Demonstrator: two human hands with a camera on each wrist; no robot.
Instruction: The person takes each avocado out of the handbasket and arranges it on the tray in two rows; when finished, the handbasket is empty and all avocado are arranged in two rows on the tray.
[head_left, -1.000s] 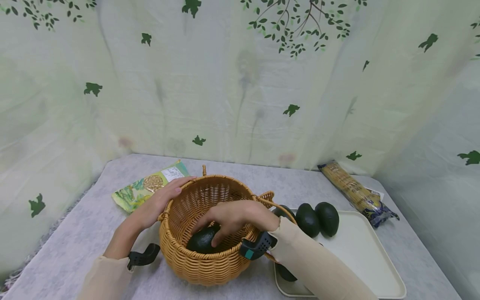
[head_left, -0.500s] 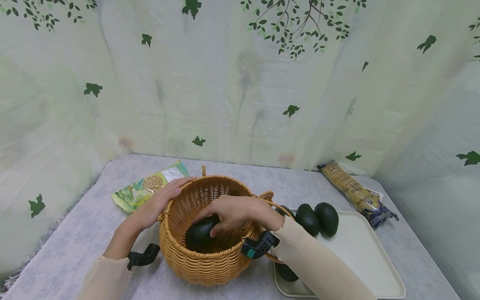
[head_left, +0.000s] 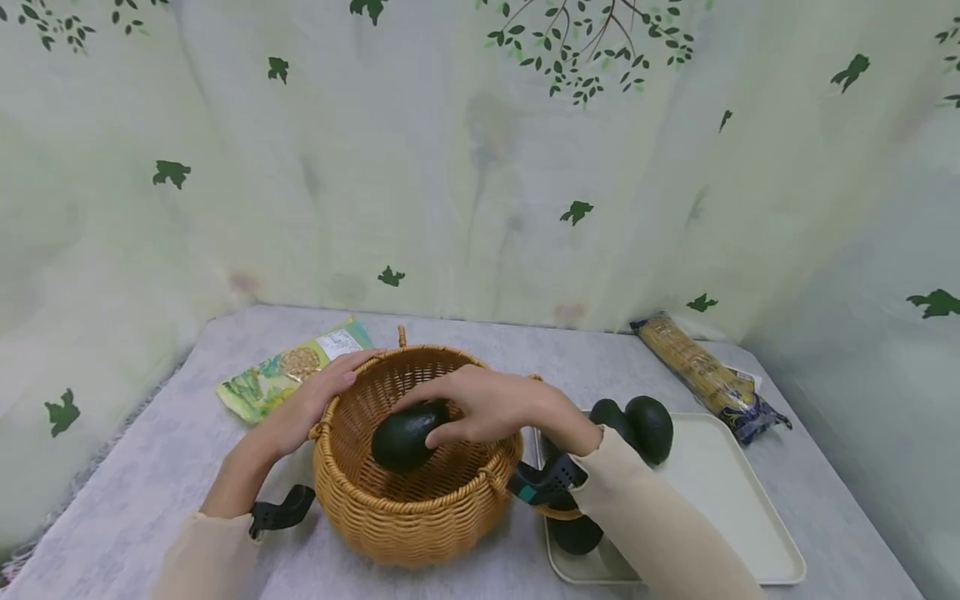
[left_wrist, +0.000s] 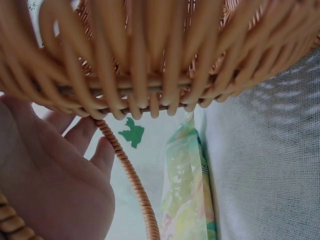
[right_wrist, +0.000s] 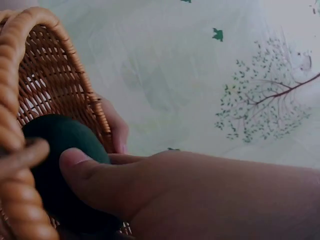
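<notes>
In the head view a round wicker basket stands on the table. My left hand holds its rim at the back left; in the left wrist view, the palm faces the camera and the fingertips disappear behind the weave. Inside the basket's opening, my right hand grips a dark green avocado, thumb on the near side and fingers over the top. The right wrist view shows the thumb pressed against the avocado, with the basket's rim beyond. The far fingers are mostly hidden there.
Right of the basket, a cream tray bears several avocados, partly hidden by the right forearm. A pack of noodles lies at the back right. A green-and-yellow bag lies behind the left hand. Patterned cloth walls enclose the table.
My right hand has lifted the avocado from lower inside the basket toward rim height. The basket handle by the right wrist has dropped lower. My left hand stays on the rim.
</notes>
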